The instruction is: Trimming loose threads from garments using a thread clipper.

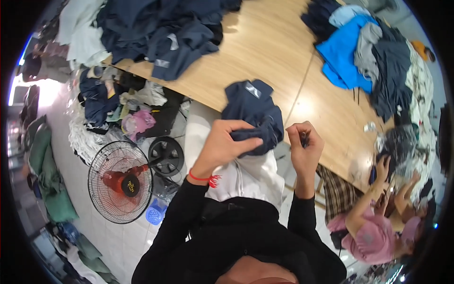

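Observation:
A navy blue garment point(248, 105) with a light patch on it lies bunched at the table's near edge, partly over my lap. My left hand point(222, 144) grips a fold of it between thumb and fingers; a red cord bracelet circles that wrist. Just right of the cloth, apart from it, my right hand point(306, 147) is closed around a small dark tool point(304, 137). Most of the tool is hidden by the fingers, so its kind cannot be made out.
Navy garments point(184, 45) are heaped on the wooden table point(265, 42) at far left. Blue, grey and dark clothes point(347, 52) lie at far right. A standing fan point(120, 182) is at my left. People in pink point(373, 236) sit at my right.

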The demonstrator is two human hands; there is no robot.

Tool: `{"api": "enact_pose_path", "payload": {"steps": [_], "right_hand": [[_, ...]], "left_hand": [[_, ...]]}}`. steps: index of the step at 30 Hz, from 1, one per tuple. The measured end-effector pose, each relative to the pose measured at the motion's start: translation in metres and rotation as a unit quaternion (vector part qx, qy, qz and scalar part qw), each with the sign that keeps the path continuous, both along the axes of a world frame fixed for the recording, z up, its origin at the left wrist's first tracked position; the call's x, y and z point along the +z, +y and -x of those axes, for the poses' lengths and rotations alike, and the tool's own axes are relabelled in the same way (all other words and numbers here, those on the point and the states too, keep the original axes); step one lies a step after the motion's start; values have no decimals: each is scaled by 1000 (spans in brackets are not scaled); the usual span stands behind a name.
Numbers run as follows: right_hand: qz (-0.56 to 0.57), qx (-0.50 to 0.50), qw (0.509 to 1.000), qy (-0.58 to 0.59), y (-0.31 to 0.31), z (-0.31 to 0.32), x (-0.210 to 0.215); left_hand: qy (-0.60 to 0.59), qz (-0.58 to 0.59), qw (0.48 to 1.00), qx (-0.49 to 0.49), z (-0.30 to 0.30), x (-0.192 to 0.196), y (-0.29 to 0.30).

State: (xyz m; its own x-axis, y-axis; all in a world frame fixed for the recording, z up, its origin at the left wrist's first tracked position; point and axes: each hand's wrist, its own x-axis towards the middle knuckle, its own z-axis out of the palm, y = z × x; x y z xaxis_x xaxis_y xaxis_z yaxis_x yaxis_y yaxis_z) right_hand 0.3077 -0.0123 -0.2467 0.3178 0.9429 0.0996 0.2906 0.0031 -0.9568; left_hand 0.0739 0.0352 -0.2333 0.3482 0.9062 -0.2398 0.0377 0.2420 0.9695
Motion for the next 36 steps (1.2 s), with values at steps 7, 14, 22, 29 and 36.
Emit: {"api": "enact_pose_path", "payload": {"steps": [7, 14, 22, 29, 36], "right_hand": [[-79, 55, 993, -64, -21, 5, 21], [-140, 88, 975, -148, -16, 14, 11], [-36, 130, 986, 100, -33, 6, 3], [9, 127, 930, 344, -34, 13, 15], [33, 139, 862, 487, -32, 8, 15]], "left_hand": [[-28, 56, 997, -36, -23, 2, -2], [33, -7, 999, -38, -27, 4, -6], [15, -33, 994, -100, -24, 4, -1], [-36, 58, 989, -134, -24, 8, 3], [-62, 69, 986, -140, -20, 8, 1]]}}
